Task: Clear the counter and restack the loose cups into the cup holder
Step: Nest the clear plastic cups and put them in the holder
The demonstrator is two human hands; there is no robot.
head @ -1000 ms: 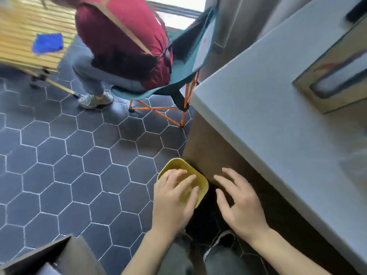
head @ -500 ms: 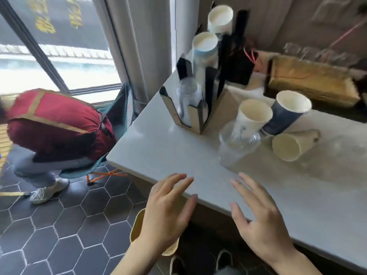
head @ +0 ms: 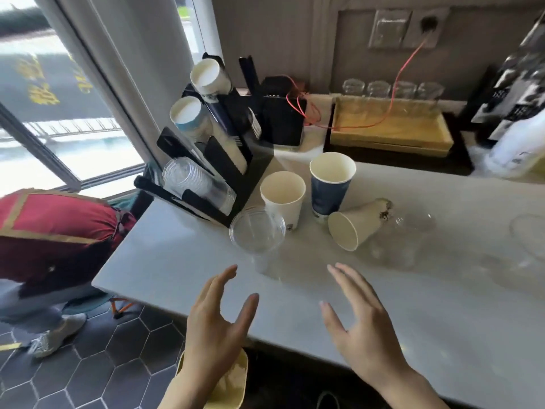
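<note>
A black cup holder (head: pixel 236 169) stands at the counter's back left with stacks of white paper and clear plastic cups. Loose cups stand beside it: a clear plastic cup (head: pixel 257 231), a white paper cup (head: pixel 283 199), and a dark blue paper cup (head: pixel 331 187). A cream paper cup (head: pixel 356 225) lies on its side, and more clear cups (head: pixel 407 240) lie to its right. My left hand (head: pixel 215 326) and my right hand (head: pixel 362 326) hover open above the counter's front edge, both empty.
The grey counter (head: pixel 177 261) carries a wooden tray (head: pixel 389 134) with glasses, a black box (head: pixel 283 119) with red wires and a white bottle (head: pixel 519 143) at the back. A yellow bin (head: pixel 233 382) sits below. A person in red (head: pixel 53 231) crouches on the left.
The view has swung up from the floor and yellow bin to the counter. Both hands have risen from the bin to above the counter's front edge, still open.
</note>
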